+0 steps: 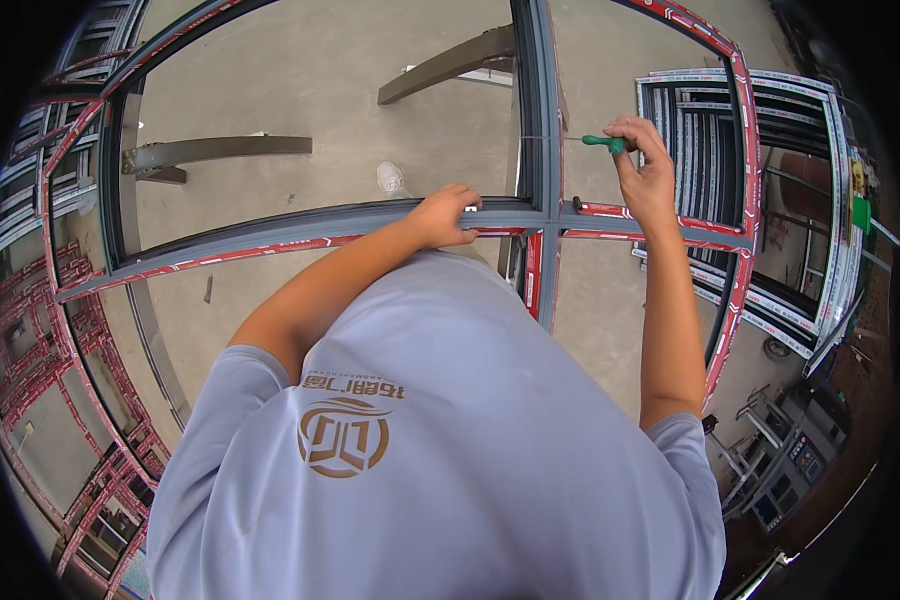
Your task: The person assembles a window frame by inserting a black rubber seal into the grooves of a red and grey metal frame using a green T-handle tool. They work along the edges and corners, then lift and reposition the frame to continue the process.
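Observation:
A large grey window frame (370, 220), with red protective tape along its bars, lies in front of me. My left hand (443, 216) grips its crossbar just left of the junction, thumb on the near side and fingers on the far side. A small white and black piece (471, 209) shows at those fingertips. In my right hand (646, 168) is a green-handled screwdriver (598, 141), pinched between thumb and fingers. Its thin shaft points left across the upright bar (540, 100); the exact spot its tip touches is too small to tell.
Dark metal support beams (445, 67) show beneath the frame. More frames with white tape (830, 200) stack at the right, and red-taped ones (40, 350) at the left. A grey machine with a control panel (805, 460) stands at lower right. A white shoe (391, 179) shows through the opening.

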Motion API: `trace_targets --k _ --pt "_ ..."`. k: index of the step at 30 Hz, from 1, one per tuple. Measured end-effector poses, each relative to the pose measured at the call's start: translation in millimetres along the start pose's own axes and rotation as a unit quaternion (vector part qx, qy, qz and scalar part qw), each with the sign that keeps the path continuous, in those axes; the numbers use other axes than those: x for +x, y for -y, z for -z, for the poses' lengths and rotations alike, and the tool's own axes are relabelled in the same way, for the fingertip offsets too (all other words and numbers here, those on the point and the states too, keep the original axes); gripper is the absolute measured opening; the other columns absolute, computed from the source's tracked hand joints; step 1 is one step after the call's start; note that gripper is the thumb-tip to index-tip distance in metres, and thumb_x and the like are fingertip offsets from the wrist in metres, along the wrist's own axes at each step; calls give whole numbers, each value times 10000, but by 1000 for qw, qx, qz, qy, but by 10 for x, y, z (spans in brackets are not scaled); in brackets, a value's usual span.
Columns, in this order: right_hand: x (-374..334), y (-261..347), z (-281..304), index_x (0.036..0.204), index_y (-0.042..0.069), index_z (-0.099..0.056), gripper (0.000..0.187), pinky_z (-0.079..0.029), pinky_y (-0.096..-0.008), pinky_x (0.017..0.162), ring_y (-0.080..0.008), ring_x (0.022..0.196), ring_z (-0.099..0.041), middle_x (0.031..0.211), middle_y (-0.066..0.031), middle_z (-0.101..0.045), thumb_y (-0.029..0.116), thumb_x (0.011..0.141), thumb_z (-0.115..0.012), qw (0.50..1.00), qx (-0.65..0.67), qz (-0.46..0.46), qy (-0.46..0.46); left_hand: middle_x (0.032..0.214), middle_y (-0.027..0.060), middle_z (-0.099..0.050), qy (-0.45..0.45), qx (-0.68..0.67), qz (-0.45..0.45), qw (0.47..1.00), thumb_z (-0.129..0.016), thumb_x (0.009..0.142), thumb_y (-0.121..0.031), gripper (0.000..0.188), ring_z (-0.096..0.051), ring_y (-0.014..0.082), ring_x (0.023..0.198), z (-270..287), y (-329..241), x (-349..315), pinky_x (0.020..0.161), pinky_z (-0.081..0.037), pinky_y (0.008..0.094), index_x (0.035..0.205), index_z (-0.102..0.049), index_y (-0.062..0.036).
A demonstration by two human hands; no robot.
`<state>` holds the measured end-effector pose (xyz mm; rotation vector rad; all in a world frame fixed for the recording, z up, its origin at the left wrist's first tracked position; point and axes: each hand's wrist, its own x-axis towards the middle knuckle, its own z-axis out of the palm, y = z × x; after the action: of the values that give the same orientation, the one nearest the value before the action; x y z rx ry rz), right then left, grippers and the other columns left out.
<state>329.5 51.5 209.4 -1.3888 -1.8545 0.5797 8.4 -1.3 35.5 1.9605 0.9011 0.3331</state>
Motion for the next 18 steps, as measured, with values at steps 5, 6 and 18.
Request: trace_targets --k 5,6,18 --pt "-930 -407 138 1222 -24 -678 253 -486 -242 631 -79 707 -658 962 -40 -742 121 1019 -722 893 153 -375 -195 1083 165 -624 36 8 -24 999 -829 770 -280 456 -604 381 1079 56 -8 64 914 -525 469 1137 -648 -79" --pt "-1108 -446 189 1233 -28 -671 262 -496 -245 637 -86 709 -664 986 -52 -751 130 1028 -710 868 179 -403 -230 1084 163 -621 39 18 -35 998 -824 785 -286 449 -602 381 1073 68 -18 74 903 -526 466 1137 -644 -75" --pt "-1880 -562 -6 1266 -102 -683 304 -629 -316 724 -232 860 -794 1148 -141 -736 91 1031 -695 869 108 -381 -297 1123 193 -638 67 57 -16 996 -849 799 -316 474 -630 407 1074 129 -72 107 922 -536 484 1140 -640 -62"
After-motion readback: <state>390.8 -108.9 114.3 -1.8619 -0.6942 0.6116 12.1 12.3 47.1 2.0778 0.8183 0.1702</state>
